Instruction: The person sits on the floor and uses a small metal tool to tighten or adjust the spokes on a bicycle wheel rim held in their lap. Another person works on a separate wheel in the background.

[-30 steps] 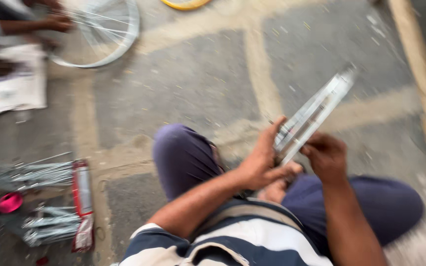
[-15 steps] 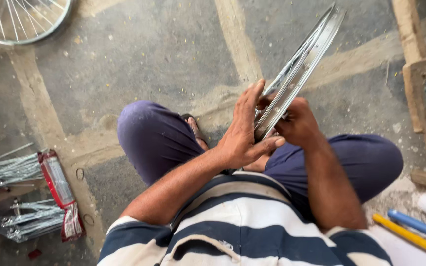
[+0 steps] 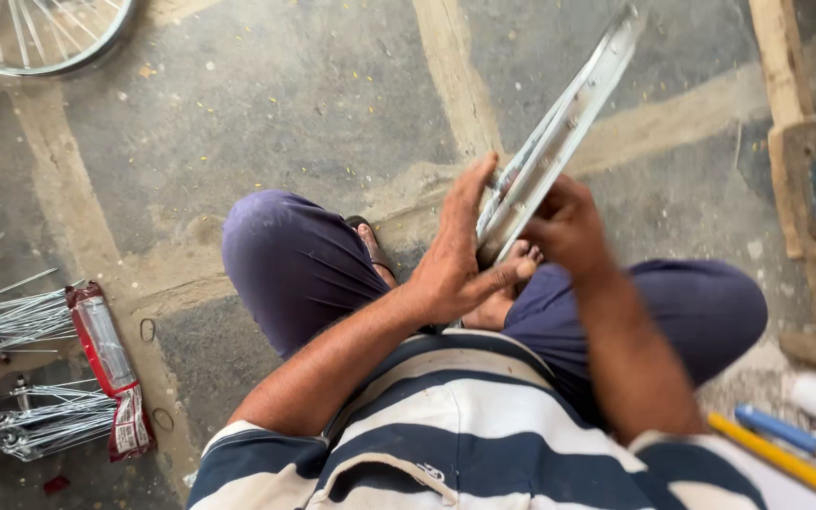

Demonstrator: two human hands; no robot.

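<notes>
the bare metal wheel rim (image 3: 559, 142) stands on edge between the knees, its lower end down by the foot, its top leaning away toward one o'clock. the left hand (image 3: 455, 260) lies against its near face, fingers stretched up along the metal and thumb reaching across toward three o'clock, more a brace than a closed grip. the right hand (image 3: 567, 227) wraps the far side with fingers curled around the rim, a firm grip. at nine o'clock on the floor lie bundles of spokes (image 3: 21, 321) with a red packet (image 3: 106, 349) just beside them; a spoked wheel (image 3: 40, 33) rests at eleven o'clock, and a wooden frame (image 3: 805, 142) at three. as i judge it, the rim could twist or slide off the foot, since the left hand only presses flat; the thin edges might also nip a finger.
</notes>
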